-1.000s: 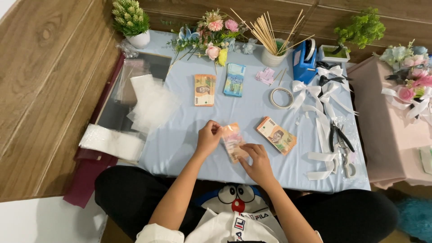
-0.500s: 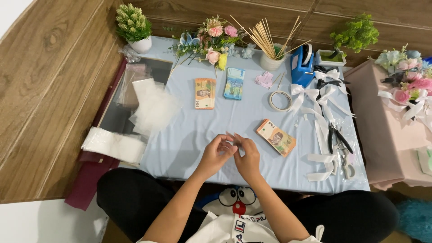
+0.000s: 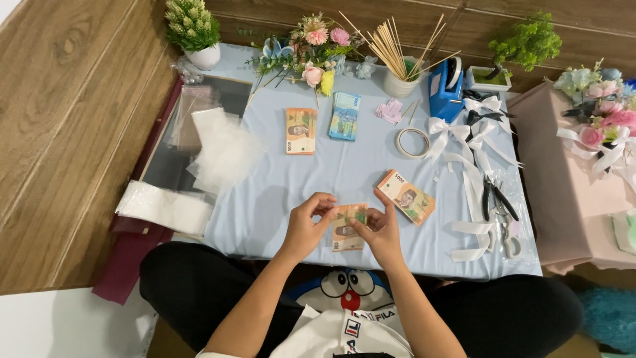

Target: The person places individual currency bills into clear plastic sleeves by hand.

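A single banknote (image 3: pixel 348 226) is held just below the centre of the frame, pinched at its upper edge between the fingertips of the left hand (image 3: pixel 307 224) and the right hand (image 3: pixel 379 229); both hands are closed on the note, the left at its upper left corner and the right at its upper right, so that the paper is kept taut and upright over the pale blue tablecloth (image 3: pixel 344 166), presumably so that it can be creased or folded evenly. A brownish stack of banknotes (image 3: pixel 406 197) is lain just to the right of the hands, within easy reach, while two more stacks, an orange one (image 3: pixel 301 130) and a blue-green one (image 3: pixel 345 116), are set apart further up the frame. A roll of clear tape (image 3: pixel 413 142), a cup of wooden skewers (image 3: pixel 401 81) and a blue tape dispenser (image 3: pixel 446 89) are ranged along the upper middle, white ribbon bows (image 3: pixel 474 126) and pliers (image 3: pixel 493 199) to the right, and clear plastic sheets (image 3: pixel 222 149) to the left. Compared with half a second before, the note is now seen opened out flat between the hands, where then it was hidden by fingers drawn close together; compared with a second before, the hands have been brought nearer to the table's near edge.
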